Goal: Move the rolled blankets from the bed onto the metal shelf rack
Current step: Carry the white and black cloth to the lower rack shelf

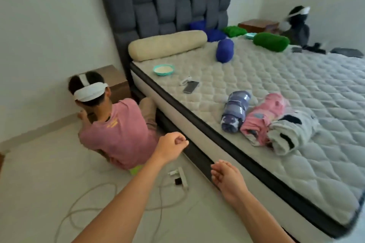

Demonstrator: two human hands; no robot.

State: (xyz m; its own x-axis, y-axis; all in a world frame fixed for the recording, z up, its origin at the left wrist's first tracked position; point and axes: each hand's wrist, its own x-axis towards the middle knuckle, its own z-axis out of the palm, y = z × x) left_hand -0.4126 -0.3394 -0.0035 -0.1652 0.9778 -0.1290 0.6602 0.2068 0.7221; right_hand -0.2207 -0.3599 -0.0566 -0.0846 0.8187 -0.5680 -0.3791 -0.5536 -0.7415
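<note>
Three rolled blankets lie side by side near the bed's [256, 175] front edge: a blue-purple one [235, 110], a pink one [262, 118] and a grey-white one with black marks [292, 132]. My left hand [171, 146] hovers over the floor beside the bed, fingers curled into a loose fist, holding nothing. Lower down, my right hand [225, 175] sits just short of the mattress edge with its fingers loosely bent and apart, empty. Both hands are well apart from the blankets. No metal shelf rack is in view.
A person in a pink shirt [120, 128] sits on the floor by the bed's corner. A power strip [181, 177] and a cable [94, 203] lie on the floor. On the mattress are a phone [190, 87], a bowl [164, 69], a cream bolster [167, 44], blue [224, 50] and green cushions [271, 42].
</note>
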